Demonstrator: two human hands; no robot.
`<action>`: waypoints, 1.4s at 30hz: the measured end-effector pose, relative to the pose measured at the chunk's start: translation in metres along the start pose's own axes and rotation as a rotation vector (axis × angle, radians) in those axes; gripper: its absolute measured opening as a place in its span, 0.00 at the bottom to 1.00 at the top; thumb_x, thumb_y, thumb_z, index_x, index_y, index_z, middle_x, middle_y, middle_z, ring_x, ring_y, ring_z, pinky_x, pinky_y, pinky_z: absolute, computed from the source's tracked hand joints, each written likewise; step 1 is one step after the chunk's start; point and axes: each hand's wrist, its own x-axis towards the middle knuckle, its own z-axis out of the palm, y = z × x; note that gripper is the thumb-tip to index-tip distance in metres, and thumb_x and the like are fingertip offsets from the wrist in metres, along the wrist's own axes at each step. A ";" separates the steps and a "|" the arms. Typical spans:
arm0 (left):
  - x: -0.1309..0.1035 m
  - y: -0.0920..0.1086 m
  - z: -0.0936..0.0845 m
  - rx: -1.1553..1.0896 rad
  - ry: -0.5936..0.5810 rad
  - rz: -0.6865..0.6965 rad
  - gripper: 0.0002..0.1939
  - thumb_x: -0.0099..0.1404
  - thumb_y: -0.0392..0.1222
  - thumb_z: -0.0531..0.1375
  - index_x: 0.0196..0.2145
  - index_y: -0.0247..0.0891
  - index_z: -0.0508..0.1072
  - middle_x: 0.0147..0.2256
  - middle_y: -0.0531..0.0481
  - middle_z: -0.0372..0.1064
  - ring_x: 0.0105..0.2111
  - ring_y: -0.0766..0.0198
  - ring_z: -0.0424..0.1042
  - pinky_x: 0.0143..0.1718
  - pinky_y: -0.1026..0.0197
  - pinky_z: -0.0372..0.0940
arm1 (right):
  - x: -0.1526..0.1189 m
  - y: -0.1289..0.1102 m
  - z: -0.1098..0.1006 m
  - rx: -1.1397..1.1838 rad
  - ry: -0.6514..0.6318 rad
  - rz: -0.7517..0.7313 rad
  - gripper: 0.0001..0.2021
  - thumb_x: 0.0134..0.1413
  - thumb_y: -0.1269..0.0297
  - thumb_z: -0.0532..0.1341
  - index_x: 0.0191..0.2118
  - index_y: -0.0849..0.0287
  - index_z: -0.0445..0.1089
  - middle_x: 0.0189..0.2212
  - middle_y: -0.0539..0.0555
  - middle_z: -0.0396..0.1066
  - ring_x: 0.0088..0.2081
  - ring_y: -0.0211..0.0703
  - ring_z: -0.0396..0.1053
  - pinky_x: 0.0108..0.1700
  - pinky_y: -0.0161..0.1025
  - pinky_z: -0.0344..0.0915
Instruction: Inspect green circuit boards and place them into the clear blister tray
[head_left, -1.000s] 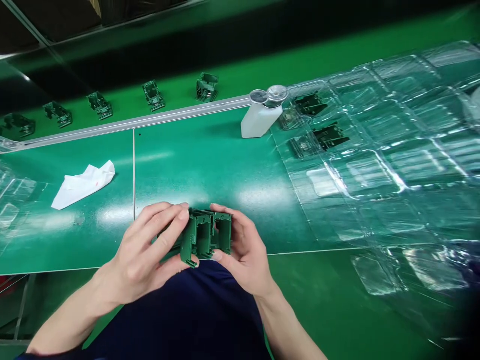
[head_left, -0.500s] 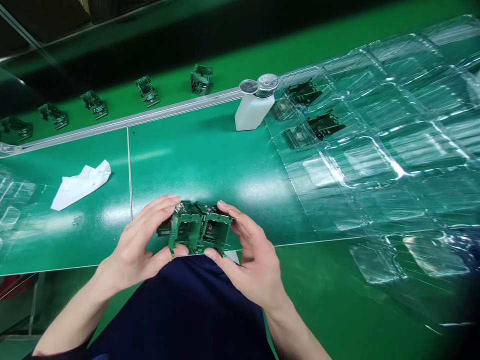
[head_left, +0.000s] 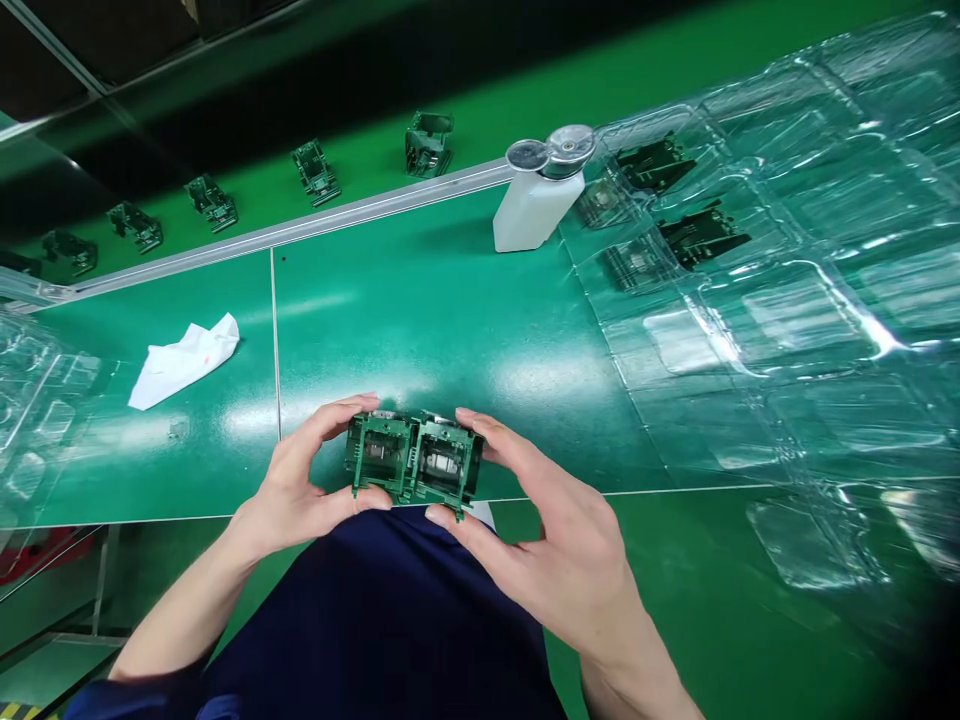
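Two box-shaped green circuit board assemblies sit side by side above the bench's front edge, their open sides facing me. The left circuit board assembly [head_left: 381, 450] is gripped by my left hand [head_left: 304, 490], thumb below and fingers over the top. My right hand [head_left: 566, 530] grips the right circuit board assembly [head_left: 448, 462] the same way. Silvery metal parts show inside both. Their inner edges meet or nearly meet; I cannot tell whether they are joined.
A white pump bottle [head_left: 536, 210] stands behind, near clear plastic trays [head_left: 780, 300] holding a few dark green boards [head_left: 701, 235]. A crumpled white cloth [head_left: 184, 360] lies at left. Several similar assemblies [head_left: 315, 172] line the strip beyond the metal rail [head_left: 375, 205].
Both assemblies have turned so their open sides face me more squarely and look level. Hands, assemblies and bench items all appear farther right in the view.
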 end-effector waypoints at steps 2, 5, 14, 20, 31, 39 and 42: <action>-0.003 0.001 -0.001 -0.013 0.011 -0.109 0.35 0.53 0.50 0.72 0.56 0.44 0.69 0.49 0.43 0.75 0.48 0.57 0.76 0.45 0.62 0.73 | 0.002 0.000 -0.003 0.016 -0.012 -0.003 0.26 0.56 0.57 0.68 0.57 0.59 0.65 0.44 0.58 0.76 0.39 0.46 0.77 0.44 0.41 0.78; -0.006 0.003 -0.001 -0.093 0.031 -0.243 0.34 0.49 0.62 0.70 0.48 0.39 0.73 0.35 0.47 0.76 0.33 0.63 0.76 0.30 0.68 0.71 | 0.003 0.000 -0.004 0.057 -0.024 0.023 0.23 0.57 0.51 0.66 0.52 0.60 0.67 0.33 0.52 0.76 0.28 0.40 0.74 0.31 0.36 0.75; -0.004 0.007 -0.003 0.080 -0.090 -0.151 0.35 0.59 0.56 0.66 0.59 0.40 0.64 0.50 0.40 0.74 0.48 0.58 0.76 0.47 0.62 0.74 | 0.002 -0.005 -0.005 -0.056 -0.071 0.007 0.25 0.59 0.57 0.64 0.58 0.65 0.64 0.46 0.60 0.75 0.45 0.46 0.76 0.48 0.41 0.76; 0.018 0.008 -0.037 0.766 -0.090 0.727 0.27 0.61 0.30 0.65 0.57 0.39 0.69 0.51 0.42 0.74 0.67 0.52 0.56 0.65 0.42 0.59 | 0.006 -0.003 -0.029 -0.505 -0.007 -0.569 0.15 0.59 0.75 0.60 0.51 0.65 0.69 0.52 0.60 0.73 0.63 0.51 0.62 0.70 0.53 0.53; 0.070 0.036 -0.089 0.470 -0.575 0.623 0.26 0.53 0.32 0.69 0.41 0.68 0.78 0.28 0.70 0.77 0.18 0.71 0.71 0.30 0.73 0.73 | 0.030 -0.040 -0.105 -0.796 -0.228 -1.160 0.11 0.55 0.64 0.63 0.44 0.47 0.76 0.51 0.42 0.74 0.58 0.34 0.66 0.67 0.31 0.55; 0.063 0.053 -0.071 0.198 -0.359 0.191 0.12 0.48 0.34 0.71 0.26 0.55 0.80 0.26 0.57 0.78 0.25 0.60 0.78 0.34 0.56 0.77 | 0.031 -0.043 -0.110 -0.781 -0.140 -1.067 0.08 0.52 0.63 0.65 0.39 0.53 0.72 0.43 0.51 0.77 0.46 0.46 0.75 0.49 0.43 0.70; 0.045 0.049 -0.046 -0.015 0.223 0.075 0.19 0.37 0.39 0.77 0.30 0.47 0.79 0.31 0.52 0.79 0.35 0.55 0.79 0.40 0.53 0.76 | 0.025 -0.032 -0.093 -0.343 0.063 -0.537 0.19 0.45 0.66 0.69 0.46 0.57 0.70 0.41 0.57 0.76 0.45 0.50 0.75 0.48 0.49 0.72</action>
